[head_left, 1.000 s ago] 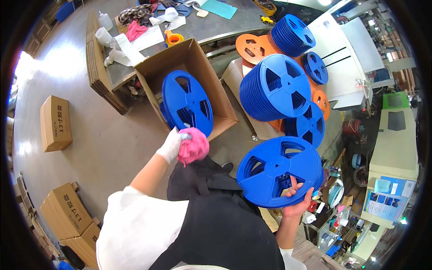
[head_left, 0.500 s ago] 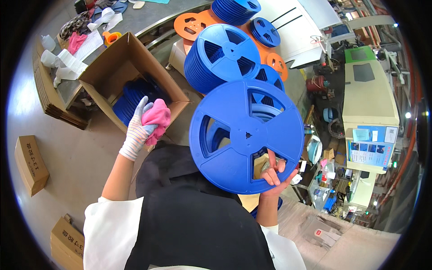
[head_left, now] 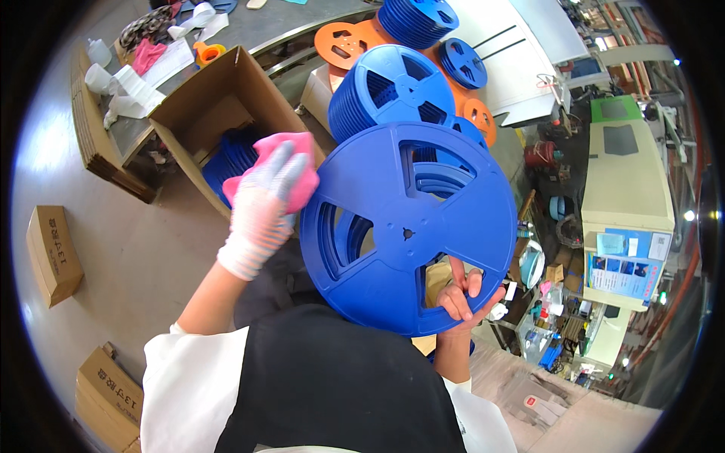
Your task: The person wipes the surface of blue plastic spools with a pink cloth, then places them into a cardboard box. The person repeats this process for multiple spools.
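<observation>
My right hand (head_left: 464,302), bare, grips a large blue plastic reel (head_left: 362,177) at its lower right edge, with fingers through one of the three cut-out windows. The reel is held up in front of me, its flat face turned toward me. My left hand (head_left: 257,219) wears a white striped glove and is closed on a crumpled pink cloth (head_left: 305,185). Hand and cloth are beside the reel's left edge; whether the cloth touches it I cannot tell. Behind them, an open cardboard box (head_left: 204,87) has several blue reels (head_left: 234,158) inside.
Beyond the held reel stand a stack of blue reels (head_left: 347,107) and orange reels (head_left: 337,47). A grey table (head_left: 291,21) with rags and paper is at the far left. Flattened cardboard (head_left: 94,132) leans there. Closed cartons (head_left: 54,257) sit on the floor at left.
My left hand has moved right with the pink cloth, from over the box toward the reel's edge. The reel has shifted slightly left and down in view, still in my right hand.
</observation>
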The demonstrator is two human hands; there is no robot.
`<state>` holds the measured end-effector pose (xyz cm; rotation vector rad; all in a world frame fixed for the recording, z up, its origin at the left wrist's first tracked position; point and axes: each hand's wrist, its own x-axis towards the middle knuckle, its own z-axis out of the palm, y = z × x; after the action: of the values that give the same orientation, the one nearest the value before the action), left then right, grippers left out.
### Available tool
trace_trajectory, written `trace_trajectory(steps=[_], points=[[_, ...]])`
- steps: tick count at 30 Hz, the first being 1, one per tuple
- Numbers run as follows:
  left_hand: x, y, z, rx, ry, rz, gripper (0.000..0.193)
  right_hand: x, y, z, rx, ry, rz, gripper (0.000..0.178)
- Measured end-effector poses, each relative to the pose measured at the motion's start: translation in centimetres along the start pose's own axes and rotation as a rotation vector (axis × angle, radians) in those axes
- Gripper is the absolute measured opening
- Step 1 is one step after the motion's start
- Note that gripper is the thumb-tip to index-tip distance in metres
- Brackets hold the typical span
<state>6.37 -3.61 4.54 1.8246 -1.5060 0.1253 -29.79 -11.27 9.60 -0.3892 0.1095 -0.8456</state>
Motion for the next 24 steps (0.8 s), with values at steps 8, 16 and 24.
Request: trace_trajectory(steps=[8,16,24], points=[[-0.4,11.0,2.8,-0.471,-0.417,0.389,0.054,-0.6,1.3,1.1,-0.121,0.157,0.104,0.052],[1.0,7.1,5.5,-1.21,-0.566,-0.61,0.028,-1.8,0.7,0.7,-0.185,0.131,0.14,0.057],[-1.0,1.0,12.4,-0.83,-0.598,-0.642,0.029,-2.0,0.8,0.2,-0.158,0.121,0.174,0.053]])
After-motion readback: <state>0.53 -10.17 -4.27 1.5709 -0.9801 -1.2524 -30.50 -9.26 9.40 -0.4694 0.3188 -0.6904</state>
